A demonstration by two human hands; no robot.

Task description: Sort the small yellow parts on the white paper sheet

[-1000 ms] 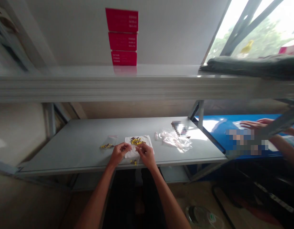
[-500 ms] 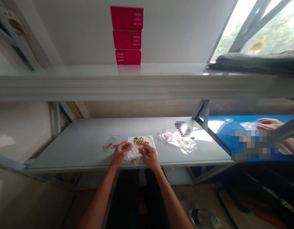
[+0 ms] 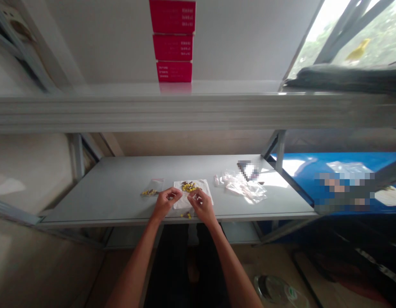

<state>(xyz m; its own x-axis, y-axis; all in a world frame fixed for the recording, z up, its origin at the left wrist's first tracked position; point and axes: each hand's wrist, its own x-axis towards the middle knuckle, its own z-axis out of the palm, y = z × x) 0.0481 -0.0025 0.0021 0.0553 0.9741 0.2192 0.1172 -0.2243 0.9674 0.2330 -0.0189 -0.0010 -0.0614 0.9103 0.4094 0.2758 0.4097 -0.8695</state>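
Observation:
My left hand [image 3: 165, 201] and my right hand [image 3: 201, 204] are close together at the front of the grey table, fingers pinched. Between them they seem to hold the edges of a small clear plastic bag, its film barely visible. Several yellow-and-brown pieces [image 3: 186, 215] show low between the hands, by the table's front edge. Just beyond my fingers, a pile of similar small pieces [image 3: 189, 186] lies on a white cloth [image 3: 206, 192]. Left of my left hand lies a clear bag [image 3: 157, 185] with a red strip along its top and more such pieces in it.
Crumpled clear plastic bags [image 3: 245, 189] lie on the right of the table, near a pixelated object [image 3: 248, 170]. A shelf beam [image 3: 198, 112] crosses above, with stacked red boxes [image 3: 174, 47] on it. A blue table [image 3: 387, 164] adjoins at right; a clear jar [image 3: 278, 291] stands below.
The view has shifted slightly. The pieces low between my hands have moved a little right; both hands keep their pinch. Another person's hand at the far right has left view.

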